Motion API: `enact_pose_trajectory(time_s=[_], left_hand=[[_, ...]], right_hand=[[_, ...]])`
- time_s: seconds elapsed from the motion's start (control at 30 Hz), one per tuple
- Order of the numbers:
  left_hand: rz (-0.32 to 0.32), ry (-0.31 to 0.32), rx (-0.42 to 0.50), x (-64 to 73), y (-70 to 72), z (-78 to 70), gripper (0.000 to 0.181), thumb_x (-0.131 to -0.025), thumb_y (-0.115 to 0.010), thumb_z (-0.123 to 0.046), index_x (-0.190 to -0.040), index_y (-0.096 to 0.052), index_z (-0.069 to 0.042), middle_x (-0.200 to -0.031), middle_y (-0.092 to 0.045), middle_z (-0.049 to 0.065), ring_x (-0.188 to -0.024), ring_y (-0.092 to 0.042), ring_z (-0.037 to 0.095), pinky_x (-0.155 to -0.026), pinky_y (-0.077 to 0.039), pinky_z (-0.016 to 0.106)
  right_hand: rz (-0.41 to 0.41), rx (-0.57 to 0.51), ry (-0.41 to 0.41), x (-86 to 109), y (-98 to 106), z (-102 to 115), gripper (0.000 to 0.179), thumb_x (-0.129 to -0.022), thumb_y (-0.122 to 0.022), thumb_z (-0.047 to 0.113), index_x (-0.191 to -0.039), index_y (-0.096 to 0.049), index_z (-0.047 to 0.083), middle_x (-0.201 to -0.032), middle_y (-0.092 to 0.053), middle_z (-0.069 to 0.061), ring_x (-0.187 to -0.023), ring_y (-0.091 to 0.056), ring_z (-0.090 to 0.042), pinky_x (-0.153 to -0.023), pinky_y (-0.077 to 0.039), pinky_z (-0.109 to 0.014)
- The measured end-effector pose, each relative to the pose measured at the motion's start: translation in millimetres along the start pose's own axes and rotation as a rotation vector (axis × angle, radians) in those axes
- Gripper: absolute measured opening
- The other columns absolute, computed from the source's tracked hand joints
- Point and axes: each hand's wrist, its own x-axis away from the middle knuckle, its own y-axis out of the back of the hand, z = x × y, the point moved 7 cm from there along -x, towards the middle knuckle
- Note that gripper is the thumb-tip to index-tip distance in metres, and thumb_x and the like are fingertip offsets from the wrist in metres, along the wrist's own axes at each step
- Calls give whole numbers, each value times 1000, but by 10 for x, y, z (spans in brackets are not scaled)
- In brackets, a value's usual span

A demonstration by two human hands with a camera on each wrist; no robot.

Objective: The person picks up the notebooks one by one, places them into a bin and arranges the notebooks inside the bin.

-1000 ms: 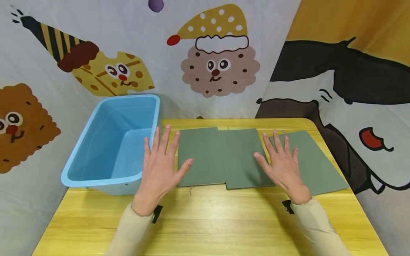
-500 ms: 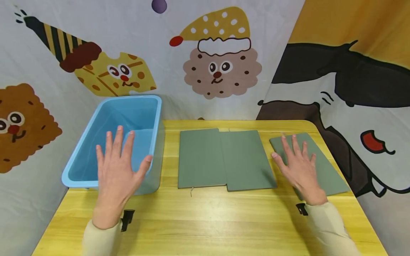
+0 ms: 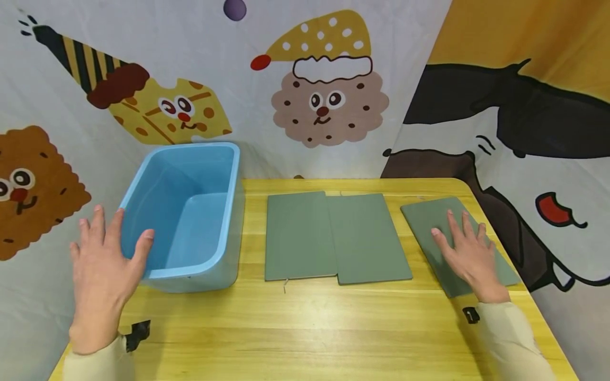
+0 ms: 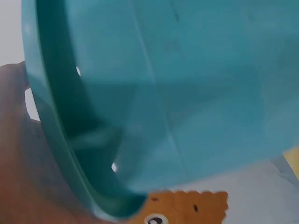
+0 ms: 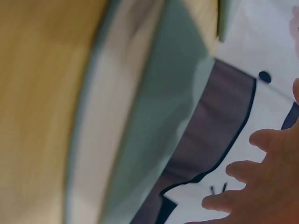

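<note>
Here the left hand (image 3: 102,280) and right hand (image 3: 472,259) are showing splayed fingers, well apart! The left is flanking a blue bin (image 3: 190,271), frame left, inner floor showing; the right is covering part of a green book (image 3: 429,216), frame right; contact's unclear for both. That plain, matte book is lying askew on the desk (image 3: 305,328). Two more green books (image 3: 300,235) are meeting at centre. Only the right wrist view is catching broad, pale page edges (image 5: 110,107).

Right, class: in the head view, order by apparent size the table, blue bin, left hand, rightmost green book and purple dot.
1. Table
2. Blue bin
3. Left hand and rightmost green book: too alike to rank, hand probably nearer camera
4. Purple dot
</note>
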Motion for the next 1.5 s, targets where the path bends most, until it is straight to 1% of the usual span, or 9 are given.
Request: enact_pose_trajectory(time_s=[0.23, 0.4, 0.57, 0.7, 0.87, 1.03, 1.17, 1.33, 1.5], left_hand=[[123, 89, 66, -50, -58, 393, 81, -109, -38, -51, -161, -19, 7, -169, 1, 29, -154, 6, 52, -117, -2, 76], [218, 116, 142, -68, -141, 524, 76, -111, -35, -47, -165, -9, -1, -170, 8, 25, -152, 5, 56, -112, -5, 81], [261, 92, 215, -84, -197, 525, 72, -112, -35, -41, -166, -4, -6, -171, 9, 21, -151, 2, 59, -110, -4, 83], [280, 84, 211, -74, -216, 522, 73, -112, -36, -41, -167, -1, -8, -171, 9, 21, -150, 0, 61, -109, -5, 83], [309, 84, 182, -57, -239, 495, 77, -112, -39, -43, -166, 3, -8, -170, 5, 27, -148, -6, 64, -107, -12, 84], [316, 95, 156, -60, -259, 438, 79, -111, -40, -45, -166, 3, -8, -170, 5, 26, -148, -7, 64, -106, -14, 85], [313, 76, 143, -69, -279, 360, 79, -111, -39, -46, -166, -1, -5, -170, 5, 25, -148, -7, 63, -107, -13, 84], [305, 83, 146, -57, -306, 318, 78, -111, -38, -46, -165, -1, -4, -171, 3, 25, -148, -7, 63, -107, -14, 84], [303, 99, 153, -40, -324, 306, 78, -111, -38, -47, -166, -2, -6, -171, 3, 24, -148, -8, 63, -107, -14, 84]], right_hand=[[63, -7, -89, -27, 50, -447, 82, -108, -31, 61, -167, -8, 9, -165, 2, -37, -139, 5, -76, -94, -10, -92], [112, 7, -166, -22, 103, -765, 90, -105, -31, 65, -165, -2, 5, -162, 3, -42, -137, 1, -77, -93, -12, -92], [198, -3, -217, -13, 76, -974, 98, -104, -32, 69, -163, 3, -1, -157, 2, -49, -135, -3, -78, -93, -16, -90], [259, -14, -237, -17, 6, -1011, 108, -101, -40, 72, -160, 3, -8, -152, -8, -52, -131, -17, -75, -94, -24, -86], [245, 8, -232, -23, -41, -966, 113, -98, -50, 71, -156, -5, -16, -144, -22, -54, -123, -34, -71, -92, -36, -81], [186, 21, -233, -27, -7, -902, 111, -98, -57, 67, -154, -14, -19, -137, -28, -56, -116, -38, -71, -89, -39, -80], [159, 18, -235, -34, 15, -906, 112, -96, -62, 63, -152, -16, -22, -133, -29, -57, -113, -37, -70, -88, -39, -79], [199, 6, -254, -103, 58, -915, 119, -92, -67, 64, -150, -14, -25, -130, -26, -58, -108, -38, -68, -85, -41, -79], [273, 3, -261, -173, 89, -922, 126, -88, -71, 67, -147, -14, -28, -125, -28, -58, -101, -45, -64, -78, -46, -74]])
